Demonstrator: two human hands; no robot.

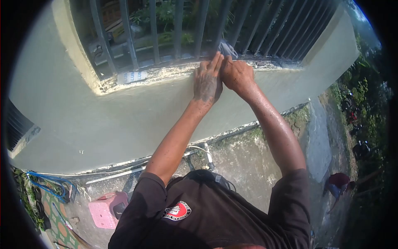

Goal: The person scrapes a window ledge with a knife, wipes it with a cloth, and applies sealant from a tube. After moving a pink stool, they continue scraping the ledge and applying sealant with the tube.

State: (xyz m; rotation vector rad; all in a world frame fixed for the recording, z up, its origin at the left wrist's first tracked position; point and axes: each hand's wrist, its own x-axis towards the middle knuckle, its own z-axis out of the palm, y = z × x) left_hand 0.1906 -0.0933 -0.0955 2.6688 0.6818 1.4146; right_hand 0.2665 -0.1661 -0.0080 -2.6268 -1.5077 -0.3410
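A folded grey sheet (227, 49), sandpaper or cloth by its look, lies against the foot of a dark window bar (223, 25). My right hand (238, 75) is closed at the sheet's lower edge, its fingers bent and partly hidden. Close beside it, my left hand (207, 81) has its index and middle fingers stretched up to the sheet's left edge; its thumb is out of sight. Grey smears cover the back of this hand. Both hands are over the rough, pale window sill (166, 74).
A white and blue printed label or packet (132, 77) lies on the sill at left. Below the grey wall (112, 124) are white pipes (208, 154), a pink plastic stool (107, 211) and a blue hose (52, 182). Another person (338, 182) is at far right.
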